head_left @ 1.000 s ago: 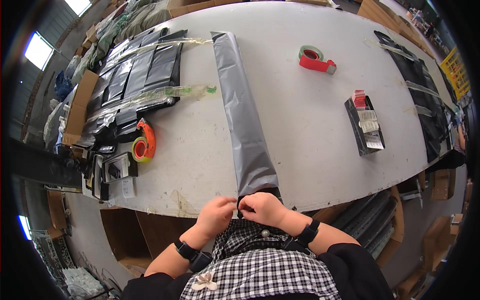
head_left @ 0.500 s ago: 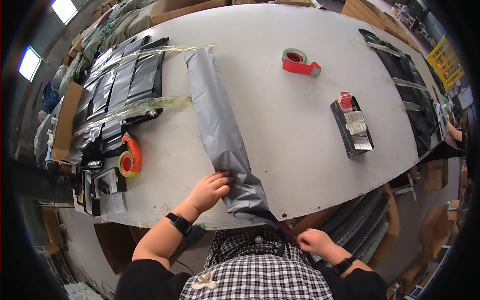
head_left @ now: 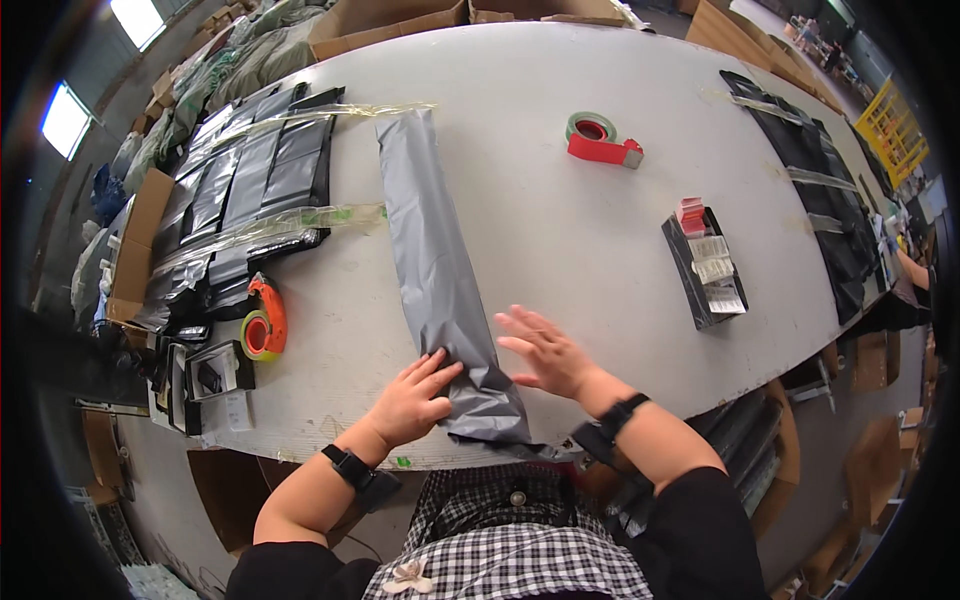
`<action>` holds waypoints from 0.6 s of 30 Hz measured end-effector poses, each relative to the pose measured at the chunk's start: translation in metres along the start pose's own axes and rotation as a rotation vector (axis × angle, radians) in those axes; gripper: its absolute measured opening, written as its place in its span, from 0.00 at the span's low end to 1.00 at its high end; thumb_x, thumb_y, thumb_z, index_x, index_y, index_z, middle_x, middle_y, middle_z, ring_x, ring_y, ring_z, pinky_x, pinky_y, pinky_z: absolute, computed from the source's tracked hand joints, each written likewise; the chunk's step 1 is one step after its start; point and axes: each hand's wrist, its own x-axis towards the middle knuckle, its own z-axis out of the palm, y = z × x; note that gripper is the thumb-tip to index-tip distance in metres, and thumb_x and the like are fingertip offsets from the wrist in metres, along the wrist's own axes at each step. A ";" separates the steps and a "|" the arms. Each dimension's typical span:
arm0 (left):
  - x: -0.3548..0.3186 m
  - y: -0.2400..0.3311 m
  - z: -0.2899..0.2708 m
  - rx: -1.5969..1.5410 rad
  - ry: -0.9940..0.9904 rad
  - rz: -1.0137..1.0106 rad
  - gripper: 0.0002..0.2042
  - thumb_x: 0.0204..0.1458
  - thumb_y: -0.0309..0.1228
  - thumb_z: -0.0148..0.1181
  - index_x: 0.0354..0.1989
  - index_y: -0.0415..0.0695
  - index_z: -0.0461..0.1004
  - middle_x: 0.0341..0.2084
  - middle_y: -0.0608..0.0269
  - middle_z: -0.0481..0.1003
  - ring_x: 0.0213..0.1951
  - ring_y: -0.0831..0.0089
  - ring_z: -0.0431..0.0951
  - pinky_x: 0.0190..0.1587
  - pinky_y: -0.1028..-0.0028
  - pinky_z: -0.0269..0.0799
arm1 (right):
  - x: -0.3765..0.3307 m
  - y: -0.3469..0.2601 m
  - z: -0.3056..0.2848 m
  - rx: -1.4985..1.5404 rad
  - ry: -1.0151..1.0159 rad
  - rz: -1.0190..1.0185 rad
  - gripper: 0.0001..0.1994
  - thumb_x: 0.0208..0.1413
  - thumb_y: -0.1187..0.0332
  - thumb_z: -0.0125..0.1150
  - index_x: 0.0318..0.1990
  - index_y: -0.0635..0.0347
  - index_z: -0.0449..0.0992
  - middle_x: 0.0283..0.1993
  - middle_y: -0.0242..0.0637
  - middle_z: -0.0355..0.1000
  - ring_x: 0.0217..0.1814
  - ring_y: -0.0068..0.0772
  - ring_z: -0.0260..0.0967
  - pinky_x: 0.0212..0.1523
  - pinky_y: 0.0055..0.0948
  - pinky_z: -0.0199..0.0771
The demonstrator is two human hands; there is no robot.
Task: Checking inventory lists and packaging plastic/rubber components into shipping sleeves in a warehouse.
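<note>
A long grey plastic mailing bag [head_left: 432,235] lies lengthwise on the white table [head_left: 560,260], its crumpled lower end at the near edge. What it contains is hidden. My left hand [head_left: 408,402] rests open on its left side, fingertips on the plastic near the lower end. Just right of the bag, my right hand [head_left: 548,352] is raised with fingers spread and nothing in them. Both wrists wear black bands.
On the left lie flat black plastic bags [head_left: 250,180] under clear tape strips, beside an orange tape dispenser [head_left: 264,318]. A red tape dispenser [head_left: 604,148] and a black box of labels [head_left: 706,262] stand to the right. Taped black bags [head_left: 805,175] line the far right.
My right hand has come up from the near edge, leaving the bag's lower end, to beside the bag, its fingers now spread. My left hand stays on the bag and has shifted slightly nearer me.
</note>
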 end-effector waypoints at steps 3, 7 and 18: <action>-0.017 0.008 -0.008 -0.145 0.007 -0.044 0.13 0.33 0.22 0.63 0.25 0.45 0.63 0.58 0.48 0.72 0.63 0.41 0.66 0.62 0.49 0.66 | 0.025 -0.003 0.032 0.133 0.029 -0.211 0.14 0.53 0.65 0.64 0.45 0.53 0.69 0.70 0.41 0.60 0.73 0.47 0.57 0.69 0.42 0.62; -0.068 0.032 -0.007 -0.840 0.111 -0.490 0.18 0.40 0.23 0.70 0.27 0.41 0.60 0.53 0.44 0.75 0.58 0.43 0.73 0.57 0.59 0.72 | -0.011 -0.038 0.043 0.281 0.056 -0.245 0.13 0.51 0.74 0.61 0.43 0.55 0.66 0.64 0.47 0.65 0.69 0.52 0.62 0.66 0.44 0.67; -0.088 0.076 -0.013 -0.573 0.177 -0.328 0.11 0.47 0.25 0.62 0.41 0.43 0.74 0.54 0.54 0.75 0.53 0.53 0.76 0.52 0.62 0.75 | -0.044 -0.098 0.051 0.396 0.062 -0.123 0.07 0.49 0.74 0.61 0.37 0.56 0.73 0.47 0.36 0.75 0.58 0.41 0.70 0.56 0.36 0.74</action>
